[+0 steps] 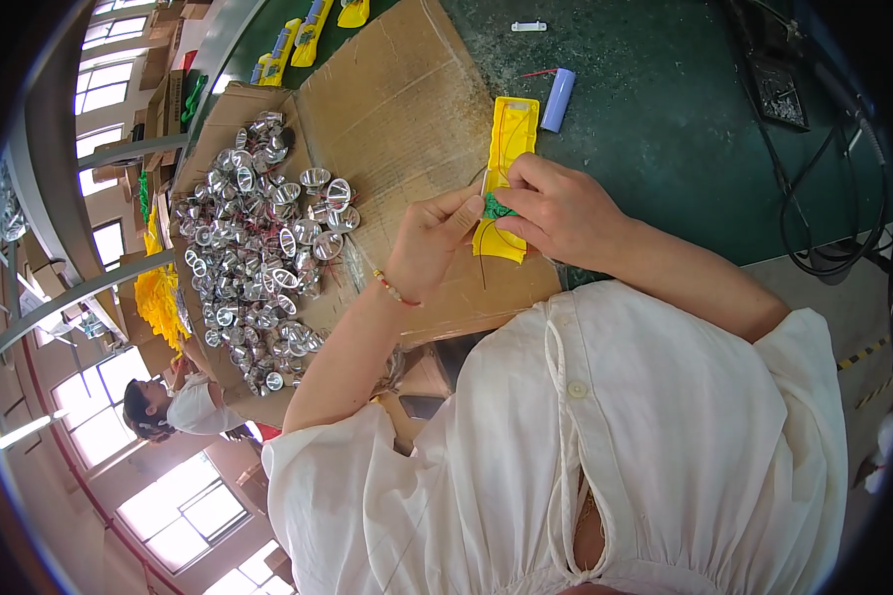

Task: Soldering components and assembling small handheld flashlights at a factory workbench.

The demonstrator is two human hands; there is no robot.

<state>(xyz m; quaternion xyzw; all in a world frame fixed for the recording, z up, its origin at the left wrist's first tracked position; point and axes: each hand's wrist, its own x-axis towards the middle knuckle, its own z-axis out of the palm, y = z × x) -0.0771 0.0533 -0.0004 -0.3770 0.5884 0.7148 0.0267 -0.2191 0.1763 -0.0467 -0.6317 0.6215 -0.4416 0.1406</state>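
A long yellow plastic casing (511, 149) lies on a flattened cardboard sheet (397, 109) on the green bench. My left hand (429, 238) and my right hand (561, 208) meet over the casing's near half. Between their fingertips sits a small green circuit board (496, 207), pinched from both sides and pressed against the casing. Thin red and dark wires run along the casing and trail off its near end. A pale blue cylindrical battery cell (558, 99) with a red wire lies just beyond the casing's far end.
A heap of several shiny silver reflector cups (258, 238) covers the cardboard to the left. More yellow casings (303, 40) lie at the far edge. Black cables (824, 198) loop at the right. A small white part (529, 26) lies far off. Another person (184, 402) works lower left.
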